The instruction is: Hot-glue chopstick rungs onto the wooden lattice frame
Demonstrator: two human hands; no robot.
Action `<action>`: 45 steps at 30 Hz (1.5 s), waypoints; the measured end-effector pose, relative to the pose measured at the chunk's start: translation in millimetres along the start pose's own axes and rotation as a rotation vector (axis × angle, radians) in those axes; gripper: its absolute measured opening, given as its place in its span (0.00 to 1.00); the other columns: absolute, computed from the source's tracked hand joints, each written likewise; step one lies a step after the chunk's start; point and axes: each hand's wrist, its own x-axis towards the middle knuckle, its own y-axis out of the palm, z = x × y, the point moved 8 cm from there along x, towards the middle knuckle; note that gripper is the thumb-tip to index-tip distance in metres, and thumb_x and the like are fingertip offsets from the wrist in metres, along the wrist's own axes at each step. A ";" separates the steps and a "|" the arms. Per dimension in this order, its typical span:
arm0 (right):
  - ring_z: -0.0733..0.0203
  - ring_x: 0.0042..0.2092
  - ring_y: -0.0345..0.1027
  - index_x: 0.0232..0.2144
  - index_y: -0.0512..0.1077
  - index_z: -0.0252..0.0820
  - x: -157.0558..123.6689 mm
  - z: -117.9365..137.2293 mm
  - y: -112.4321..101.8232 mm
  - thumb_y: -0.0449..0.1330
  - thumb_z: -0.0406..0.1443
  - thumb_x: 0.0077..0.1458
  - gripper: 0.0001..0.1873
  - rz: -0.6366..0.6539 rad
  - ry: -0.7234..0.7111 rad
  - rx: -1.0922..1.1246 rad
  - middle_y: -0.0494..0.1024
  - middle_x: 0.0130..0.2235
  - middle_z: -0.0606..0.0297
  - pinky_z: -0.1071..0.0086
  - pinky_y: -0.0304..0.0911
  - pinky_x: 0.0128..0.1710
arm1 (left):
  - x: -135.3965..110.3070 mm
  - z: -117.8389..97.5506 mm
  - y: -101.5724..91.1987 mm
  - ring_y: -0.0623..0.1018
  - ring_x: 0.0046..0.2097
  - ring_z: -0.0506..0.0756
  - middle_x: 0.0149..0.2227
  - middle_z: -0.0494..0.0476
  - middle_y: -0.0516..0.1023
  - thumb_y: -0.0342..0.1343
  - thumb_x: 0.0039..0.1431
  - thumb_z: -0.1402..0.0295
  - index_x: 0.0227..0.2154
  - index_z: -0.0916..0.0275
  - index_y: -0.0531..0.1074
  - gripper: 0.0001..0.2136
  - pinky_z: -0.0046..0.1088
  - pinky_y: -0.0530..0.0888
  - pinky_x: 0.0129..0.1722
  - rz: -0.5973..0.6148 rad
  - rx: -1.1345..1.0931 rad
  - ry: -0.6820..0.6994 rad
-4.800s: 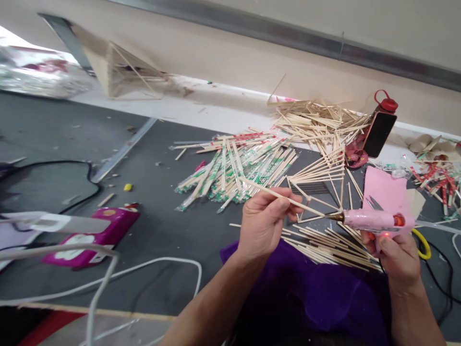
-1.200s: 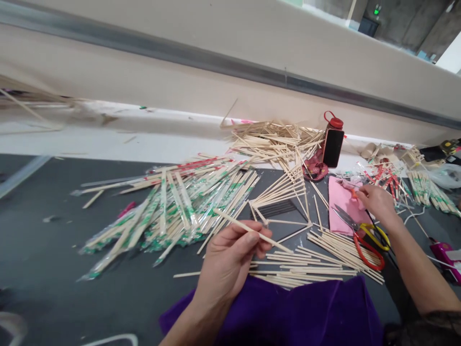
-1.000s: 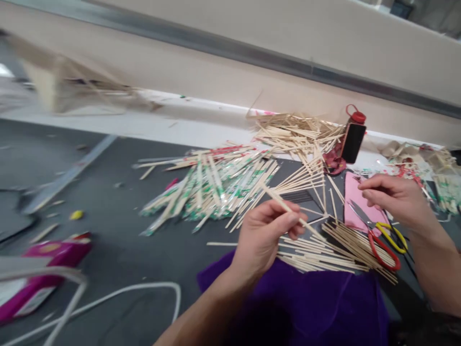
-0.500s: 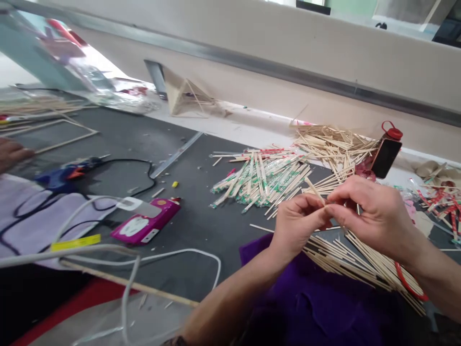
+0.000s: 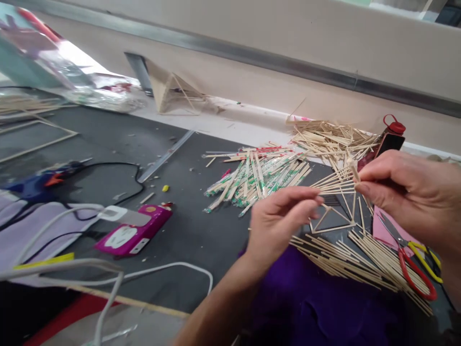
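My right hand (image 5: 410,197) is closed in a pinch on the end of a short wooden stick (image 5: 353,169), held above a flat frame of glued sticks (image 5: 334,218). Just left of it hovers my left hand (image 5: 283,218), fingers stretched toward the right hand and holding nothing I can see. Under both hands lies a row of bare sticks (image 5: 345,254) on the dark mat. A heap of plastic-wrapped chopsticks (image 5: 259,175) lies beyond the left hand. More bare sticks (image 5: 331,139) are piled by the wall.
Red-and-yellow scissors (image 5: 414,264) lie on a pink sheet (image 5: 383,230) at right, by a red-capped bottle (image 5: 392,137). Purple cloth (image 5: 324,307) covers my lap. At left are a pink power strip (image 5: 131,233), a blue glue gun (image 5: 38,180), cables and a metal ruler (image 5: 167,154).
The pink glue gun has left my right hand. The stick passed from my left hand to my right, and the hands have drawn apart. The view swung left.
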 end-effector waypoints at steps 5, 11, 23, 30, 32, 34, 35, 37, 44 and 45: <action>0.64 0.29 0.67 0.29 0.71 0.42 4.0 -43.0 36.2 0.55 0.32 0.58 0.07 0.202 0.020 -0.046 0.74 0.28 0.67 0.70 0.57 0.29 | 14.6 40.5 -55.8 0.79 0.28 0.50 0.30 0.56 0.83 0.64 0.50 0.68 0.33 0.61 0.80 0.07 0.21 0.74 0.25 -0.177 0.216 -0.113; 0.63 0.29 0.68 0.29 0.72 0.41 -4.4 -77.6 100.8 0.53 0.32 0.60 0.10 0.466 0.023 -0.116 0.74 0.28 0.64 0.70 0.54 0.27 | 22.6 79.6 -54.0 0.80 0.32 0.53 0.34 0.56 0.82 0.64 0.46 0.74 0.32 0.58 0.81 0.09 0.24 0.76 0.30 -0.076 0.445 -0.057; 0.65 0.26 0.66 0.28 0.74 0.41 -9.9 -79.2 129.8 0.51 0.30 0.61 0.14 0.532 -0.105 -0.073 0.71 0.27 0.64 0.69 0.51 0.23 | 19.3 95.5 -33.2 0.77 0.28 0.49 0.32 0.55 0.79 0.62 0.52 0.75 0.37 0.59 0.78 0.09 0.22 0.75 0.27 0.025 0.413 0.016; 0.64 0.25 0.65 0.27 0.74 0.39 -13.2 -83.2 135.7 0.50 0.28 0.61 0.14 0.531 -0.100 -0.096 0.71 0.27 0.64 0.68 0.49 0.23 | 21.6 100.5 -30.5 0.75 0.27 0.48 0.29 0.52 0.77 0.63 0.51 0.74 0.36 0.60 0.78 0.09 0.21 0.74 0.27 0.001 0.420 0.034; 0.63 0.25 0.65 0.28 0.74 0.39 -14.5 -84.5 137.2 0.50 0.28 0.60 0.14 0.528 -0.100 -0.104 0.70 0.27 0.64 0.68 0.49 0.23 | 22.4 102.6 -31.6 0.76 0.28 0.48 0.29 0.52 0.77 0.63 0.51 0.74 0.37 0.60 0.78 0.09 0.20 0.73 0.27 -0.007 0.420 0.040; 0.63 0.25 0.64 0.29 0.74 0.40 -15.7 -84.8 138.1 0.51 0.28 0.60 0.14 0.513 -0.104 -0.108 0.70 0.26 0.65 0.67 0.49 0.24 | 23.2 103.1 -31.6 0.76 0.28 0.48 0.28 0.52 0.77 0.63 0.51 0.75 0.36 0.60 0.78 0.09 0.20 0.73 0.27 -0.003 0.425 0.057; 0.63 0.25 0.64 0.29 0.74 0.40 -16.4 -84.9 138.5 0.51 0.28 0.60 0.13 0.507 -0.105 -0.108 0.70 0.27 0.65 0.67 0.49 0.24 | 23.6 102.6 -30.8 0.76 0.29 0.48 0.28 0.52 0.77 0.63 0.51 0.75 0.35 0.61 0.78 0.08 0.20 0.74 0.27 0.006 0.430 0.073; 0.63 0.26 0.64 0.30 0.74 0.41 -17.8 -85.2 139.3 0.52 0.29 0.60 0.12 0.501 -0.101 -0.108 0.70 0.27 0.66 0.67 0.50 0.25 | 24.1 100.5 -29.0 0.77 0.29 0.48 0.28 0.52 0.78 0.63 0.52 0.75 0.34 0.61 0.77 0.07 0.20 0.74 0.28 0.023 0.441 0.111; 0.64 0.28 0.65 0.34 0.75 0.41 -20.2 -84.7 140.3 0.53 0.29 0.60 0.11 0.489 -0.109 -0.106 0.70 0.28 0.67 0.68 0.48 0.25 | 24.7 95.8 -26.9 0.77 0.28 0.48 0.28 0.52 0.78 0.62 0.53 0.76 0.36 0.61 0.77 0.08 0.20 0.75 0.27 0.042 0.475 0.167; 0.64 0.28 0.65 0.35 0.75 0.41 -20.2 -84.4 140.4 0.53 0.29 0.60 0.11 0.488 -0.113 -0.110 0.70 0.28 0.67 0.68 0.48 0.25 | 24.8 95.3 -26.5 0.77 0.28 0.48 0.28 0.51 0.78 0.62 0.53 0.76 0.36 0.61 0.77 0.08 0.20 0.75 0.27 0.046 0.476 0.174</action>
